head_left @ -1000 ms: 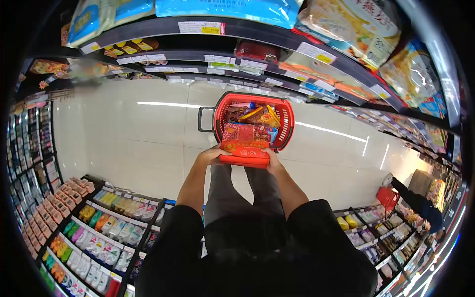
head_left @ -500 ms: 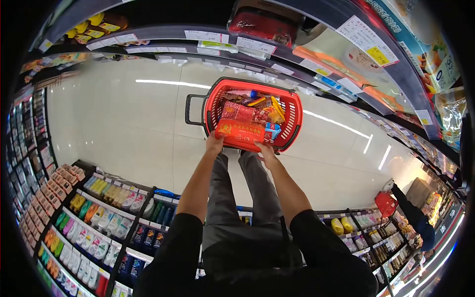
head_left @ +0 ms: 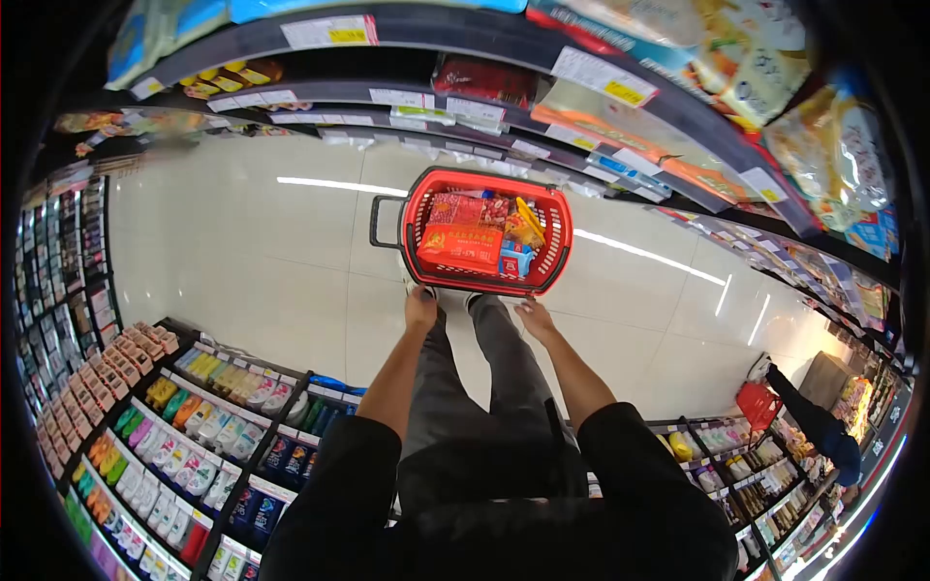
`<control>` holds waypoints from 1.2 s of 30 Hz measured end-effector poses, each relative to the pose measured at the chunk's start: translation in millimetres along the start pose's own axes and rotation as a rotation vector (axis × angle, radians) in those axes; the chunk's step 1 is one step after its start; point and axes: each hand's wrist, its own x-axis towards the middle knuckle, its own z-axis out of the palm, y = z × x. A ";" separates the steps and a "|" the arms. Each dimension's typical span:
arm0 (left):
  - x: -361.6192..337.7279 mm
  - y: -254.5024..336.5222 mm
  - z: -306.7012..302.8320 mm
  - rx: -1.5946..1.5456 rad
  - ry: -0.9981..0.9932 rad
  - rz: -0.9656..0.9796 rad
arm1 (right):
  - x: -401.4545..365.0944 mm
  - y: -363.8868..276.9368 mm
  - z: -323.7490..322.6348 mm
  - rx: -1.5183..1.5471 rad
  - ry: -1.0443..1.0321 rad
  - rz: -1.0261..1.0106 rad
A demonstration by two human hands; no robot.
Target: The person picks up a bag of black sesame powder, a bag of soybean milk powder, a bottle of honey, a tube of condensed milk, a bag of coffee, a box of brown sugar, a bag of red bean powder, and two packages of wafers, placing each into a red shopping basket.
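Now the red box [head_left: 461,248] has been laid in the basket [head_left: 481,173] and released, the left hand [head_left: 420,308] and right hand [head_left: 536,318] being drawn back empty, fingers apart: placing judged done.

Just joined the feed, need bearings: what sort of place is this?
Most likely a supermarket aisle: stocked shelves on both sides, price tags on shelf edges, a red basket of packets on the floor.

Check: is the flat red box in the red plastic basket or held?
In the red plastic basket: the flat red box lies atop its goods; left hand and right hand are open, off it.
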 end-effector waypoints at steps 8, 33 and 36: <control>-102.8 -8.4 -31.8 0.235 -0.308 0.039 | -85.2 52.7 -72.6 -0.126 0.089 0.120; -147.5 -64.0 -169.9 0.155 -0.278 -0.042 | -273.9 51.9 -34.2 0.391 0.250 0.062; -163.0 -48.9 -148.8 0.072 -0.288 0.028 | -277.3 90.3 -38.0 0.421 0.222 0.128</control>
